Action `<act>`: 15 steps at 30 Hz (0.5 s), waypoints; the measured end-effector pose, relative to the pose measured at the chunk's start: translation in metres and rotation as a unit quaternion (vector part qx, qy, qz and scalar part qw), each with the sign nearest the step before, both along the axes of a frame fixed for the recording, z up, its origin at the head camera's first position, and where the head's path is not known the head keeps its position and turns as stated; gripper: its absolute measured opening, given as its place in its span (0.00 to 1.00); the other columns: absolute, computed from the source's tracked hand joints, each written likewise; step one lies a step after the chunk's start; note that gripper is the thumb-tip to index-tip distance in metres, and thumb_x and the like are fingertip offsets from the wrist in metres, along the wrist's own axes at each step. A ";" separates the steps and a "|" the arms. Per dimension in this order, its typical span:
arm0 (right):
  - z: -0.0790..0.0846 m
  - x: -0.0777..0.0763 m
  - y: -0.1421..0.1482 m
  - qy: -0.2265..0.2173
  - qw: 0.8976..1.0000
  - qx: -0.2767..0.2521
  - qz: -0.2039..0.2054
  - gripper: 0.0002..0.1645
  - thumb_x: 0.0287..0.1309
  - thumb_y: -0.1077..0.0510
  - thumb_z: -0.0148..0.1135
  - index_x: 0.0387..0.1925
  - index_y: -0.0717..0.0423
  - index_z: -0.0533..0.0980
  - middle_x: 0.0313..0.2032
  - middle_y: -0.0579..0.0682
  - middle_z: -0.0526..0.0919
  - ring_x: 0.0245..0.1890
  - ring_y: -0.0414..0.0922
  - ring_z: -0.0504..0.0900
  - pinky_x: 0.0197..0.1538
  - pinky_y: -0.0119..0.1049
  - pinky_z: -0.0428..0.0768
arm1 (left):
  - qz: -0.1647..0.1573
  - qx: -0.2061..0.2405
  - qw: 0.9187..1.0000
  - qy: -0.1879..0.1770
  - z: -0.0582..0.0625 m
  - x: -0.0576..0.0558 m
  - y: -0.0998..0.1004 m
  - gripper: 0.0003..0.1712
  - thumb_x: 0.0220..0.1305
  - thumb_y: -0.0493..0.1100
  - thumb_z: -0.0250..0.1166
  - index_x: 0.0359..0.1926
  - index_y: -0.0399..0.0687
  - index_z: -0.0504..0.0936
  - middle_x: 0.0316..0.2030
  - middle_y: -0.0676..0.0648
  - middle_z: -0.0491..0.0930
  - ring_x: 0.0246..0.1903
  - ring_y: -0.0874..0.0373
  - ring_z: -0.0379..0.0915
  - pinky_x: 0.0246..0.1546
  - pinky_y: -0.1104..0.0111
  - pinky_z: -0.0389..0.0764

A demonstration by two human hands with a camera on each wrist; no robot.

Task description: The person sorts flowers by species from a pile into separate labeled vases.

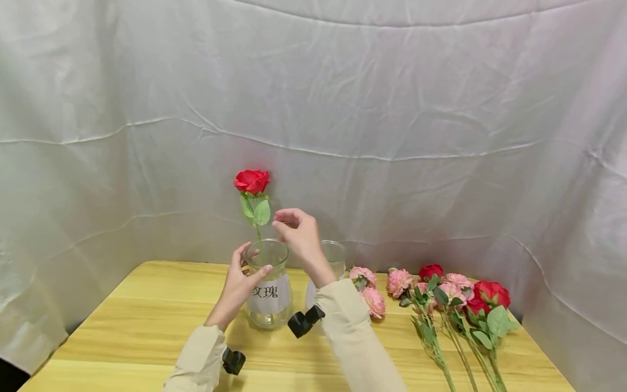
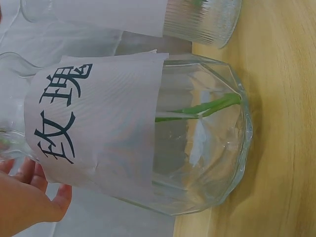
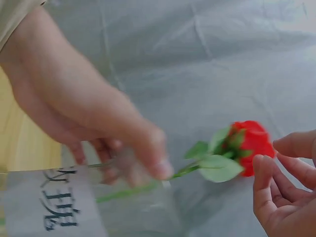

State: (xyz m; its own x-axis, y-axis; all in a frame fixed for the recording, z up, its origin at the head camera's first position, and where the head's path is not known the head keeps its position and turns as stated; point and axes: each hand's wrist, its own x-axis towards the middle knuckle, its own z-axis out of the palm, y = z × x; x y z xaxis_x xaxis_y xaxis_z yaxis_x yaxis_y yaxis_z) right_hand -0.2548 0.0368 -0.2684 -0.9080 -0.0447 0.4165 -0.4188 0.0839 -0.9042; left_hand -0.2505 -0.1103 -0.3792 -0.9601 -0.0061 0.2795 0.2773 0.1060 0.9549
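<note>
A single red rose [image 1: 252, 182] stands in a glass vase [image 1: 267, 320], its green stem [image 2: 219, 104] reaching down to the base in the left wrist view. A white paper label [image 2: 98, 123] with dark characters is wrapped round the vase. My left hand [image 1: 240, 284] grips the vase at its neck, thumb on the near side and fingers on the far side. To the right of the rose, my right hand [image 1: 302, 235] is raised above the vase rim, fingers loosely bent and holding nothing. In the right wrist view its fingertips are close to the bloom [image 3: 256, 148].
A second labelled glass vase [image 1: 334, 249] stands just right of the first, partly behind my right forearm. Pink flowers [image 1: 374, 302] lie beside it. Farther right on the wooden table [image 1: 161, 305] are more pink flowers and red roses [image 1: 492, 294]. A grey curtain [image 1: 343, 109] hangs behind.
</note>
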 end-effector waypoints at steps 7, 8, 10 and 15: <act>0.018 0.011 0.029 0.027 0.999 0.004 0.034 0.13 0.60 0.68 0.61 0.46 0.69 0.77 0.41 0.61 0.83 0.36 0.44 0.83 0.35 0.34 0.80 | 0.002 0.000 1.000 0.006 -0.001 0.001 0.001 0.47 0.59 0.41 0.67 0.72 0.39 0.50 0.65 0.34 0.63 0.65 0.40 0.54 0.63 0.49 0.56; 0.020 0.012 0.034 0.031 0.999 0.009 0.034 0.13 0.60 0.68 0.61 0.46 0.69 0.77 0.41 0.61 0.83 0.36 0.44 0.83 0.34 0.33 0.80 | 0.002 -0.001 1.000 0.006 -0.001 0.001 0.000 0.47 0.59 0.41 0.67 0.72 0.39 0.50 0.65 0.35 0.63 0.65 0.40 0.54 0.63 0.49 0.56; 0.026 0.013 0.044 0.038 0.998 0.020 0.035 0.13 0.60 0.68 0.61 0.47 0.70 0.77 0.41 0.60 0.83 0.36 0.43 0.83 0.34 0.33 0.79 | 0.003 -0.002 1.000 0.006 -0.001 0.001 0.000 0.47 0.59 0.41 0.67 0.72 0.39 0.49 0.65 0.35 0.63 0.66 0.40 0.53 0.63 0.49 0.56; 0.032 0.019 0.076 0.057 0.996 0.062 0.035 0.14 0.62 0.68 0.60 0.49 0.70 0.75 0.45 0.63 0.82 0.38 0.43 0.83 0.36 0.34 0.80 | 0.004 -0.001 1.000 0.004 -0.002 0.000 -0.001 0.48 0.59 0.42 0.68 0.72 0.40 0.49 0.65 0.37 0.63 0.65 0.42 0.54 0.63 0.50 0.55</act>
State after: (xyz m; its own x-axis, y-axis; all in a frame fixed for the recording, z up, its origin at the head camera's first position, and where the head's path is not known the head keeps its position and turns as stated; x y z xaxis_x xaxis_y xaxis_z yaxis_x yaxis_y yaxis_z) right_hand -0.2358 0.1130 -0.2359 -0.8477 -0.1643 0.5044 -0.5275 0.1595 -0.8345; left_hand -0.2504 -0.1113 -0.3812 -0.9579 -0.0141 0.2869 0.2837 0.1099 0.9526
